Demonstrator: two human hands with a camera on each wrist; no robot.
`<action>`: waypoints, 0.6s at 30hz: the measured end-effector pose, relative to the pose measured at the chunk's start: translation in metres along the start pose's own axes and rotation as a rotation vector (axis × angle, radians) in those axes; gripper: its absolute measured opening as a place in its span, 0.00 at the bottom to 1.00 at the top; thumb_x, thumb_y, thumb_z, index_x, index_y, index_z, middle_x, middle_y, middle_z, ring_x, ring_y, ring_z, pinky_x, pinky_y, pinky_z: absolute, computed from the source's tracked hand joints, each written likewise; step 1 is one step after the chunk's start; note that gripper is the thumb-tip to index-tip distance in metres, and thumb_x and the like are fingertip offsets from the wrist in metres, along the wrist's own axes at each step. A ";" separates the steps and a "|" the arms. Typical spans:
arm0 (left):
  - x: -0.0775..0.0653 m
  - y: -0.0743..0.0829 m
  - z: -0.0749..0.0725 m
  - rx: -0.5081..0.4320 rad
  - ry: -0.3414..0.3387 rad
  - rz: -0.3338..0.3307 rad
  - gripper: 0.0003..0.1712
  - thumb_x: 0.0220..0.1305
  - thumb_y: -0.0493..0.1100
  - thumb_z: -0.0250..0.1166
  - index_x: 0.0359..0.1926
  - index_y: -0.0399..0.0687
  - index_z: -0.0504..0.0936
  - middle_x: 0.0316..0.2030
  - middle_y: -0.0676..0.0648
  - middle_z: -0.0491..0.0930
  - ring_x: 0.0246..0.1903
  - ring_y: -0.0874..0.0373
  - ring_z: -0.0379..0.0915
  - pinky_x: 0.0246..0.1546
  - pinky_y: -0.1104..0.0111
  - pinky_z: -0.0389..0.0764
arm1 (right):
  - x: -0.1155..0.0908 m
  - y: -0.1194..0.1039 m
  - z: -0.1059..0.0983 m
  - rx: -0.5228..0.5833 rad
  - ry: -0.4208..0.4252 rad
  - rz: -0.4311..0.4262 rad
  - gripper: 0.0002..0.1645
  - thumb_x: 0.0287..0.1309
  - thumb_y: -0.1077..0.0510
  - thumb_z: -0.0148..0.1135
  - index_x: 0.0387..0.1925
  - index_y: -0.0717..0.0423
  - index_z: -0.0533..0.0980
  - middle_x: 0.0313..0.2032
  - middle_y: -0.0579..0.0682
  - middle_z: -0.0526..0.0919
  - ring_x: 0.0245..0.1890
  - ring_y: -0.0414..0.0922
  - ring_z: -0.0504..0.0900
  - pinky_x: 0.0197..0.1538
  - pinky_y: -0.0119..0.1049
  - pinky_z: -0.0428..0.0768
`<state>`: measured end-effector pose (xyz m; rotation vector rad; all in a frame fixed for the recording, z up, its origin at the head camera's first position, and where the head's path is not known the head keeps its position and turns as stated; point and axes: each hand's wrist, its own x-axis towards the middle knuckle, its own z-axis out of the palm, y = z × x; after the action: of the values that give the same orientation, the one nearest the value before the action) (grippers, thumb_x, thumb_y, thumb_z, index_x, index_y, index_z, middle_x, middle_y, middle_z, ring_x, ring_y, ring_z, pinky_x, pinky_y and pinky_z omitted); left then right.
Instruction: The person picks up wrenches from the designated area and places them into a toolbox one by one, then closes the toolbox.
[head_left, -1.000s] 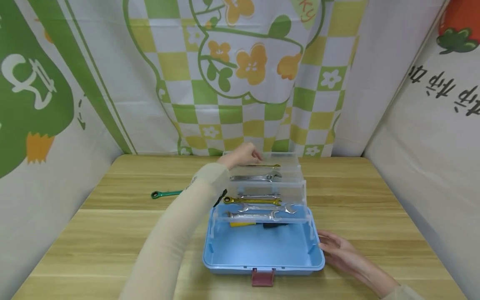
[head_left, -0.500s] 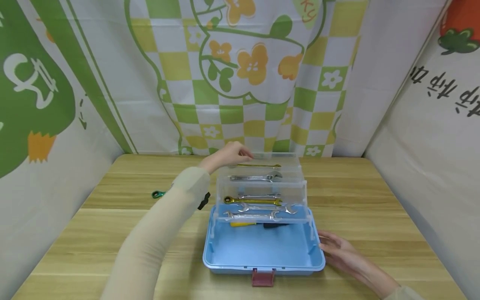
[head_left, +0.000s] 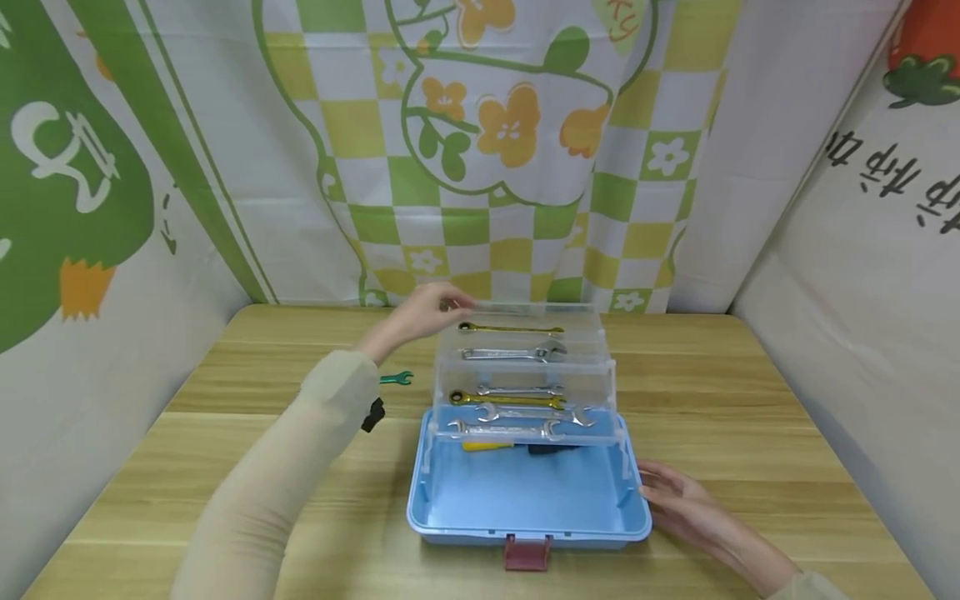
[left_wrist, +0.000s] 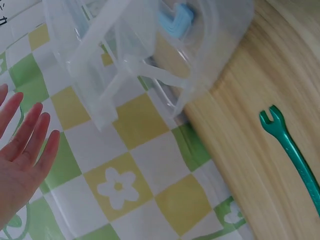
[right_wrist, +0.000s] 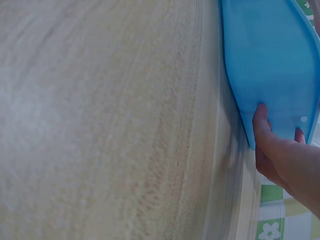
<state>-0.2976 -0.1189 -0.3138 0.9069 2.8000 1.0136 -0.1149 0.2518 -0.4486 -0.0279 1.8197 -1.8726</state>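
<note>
A blue toolbox stands with its clear trays raised in steps. My left hand is at the top tray's left corner; in the left wrist view its fingers are spread with nothing in them. Against the box's right side rests my right hand, fingers fairly straight along the wall. The upper tray bears a gold wrench and an adjustable wrench. Lower down lie another gold wrench and several silver wrenches. Yellow and black handles show beneath.
A green wrench lies on the wooden table left of the box, partly hidden by my left sleeve. The box's maroon latch hangs at the front. A patterned curtain closes off the back.
My left hand has drawn left from above the top tray to its left corner, uncovering the upper gold wrench's ring end. The right hand and the box have stayed put.
</note>
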 end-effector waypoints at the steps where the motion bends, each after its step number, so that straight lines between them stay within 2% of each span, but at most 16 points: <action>1: -0.003 -0.002 -0.001 -0.005 0.009 -0.002 0.15 0.59 0.41 0.58 0.45 0.38 0.77 0.42 0.42 0.77 0.41 0.52 0.72 0.44 0.63 0.73 | 0.000 0.000 0.000 0.000 -0.003 -0.004 0.40 0.62 0.57 0.49 0.63 0.72 0.40 0.62 0.72 0.46 0.57 0.50 0.63 0.57 0.46 0.65; 7: -0.018 -0.015 -0.001 0.008 0.032 -0.011 0.16 0.60 0.40 0.56 0.47 0.36 0.75 0.46 0.38 0.74 0.46 0.47 0.69 0.49 0.55 0.69 | 0.000 0.000 -0.001 -0.001 -0.008 -0.010 0.39 0.62 0.57 0.48 0.63 0.72 0.40 0.62 0.72 0.46 0.57 0.50 0.63 0.57 0.46 0.65; 18: -0.046 -0.044 0.002 0.025 0.028 -0.074 0.20 0.61 0.41 0.54 0.51 0.32 0.70 0.50 0.35 0.69 0.49 0.40 0.65 0.48 0.51 0.67 | -0.001 0.000 0.000 -0.004 -0.007 -0.010 0.39 0.62 0.57 0.48 0.63 0.71 0.40 0.62 0.72 0.46 0.57 0.49 0.63 0.57 0.46 0.65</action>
<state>-0.2816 -0.1692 -0.3489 0.7913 2.8515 0.9916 -0.1142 0.2520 -0.4486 -0.0449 1.8216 -1.8732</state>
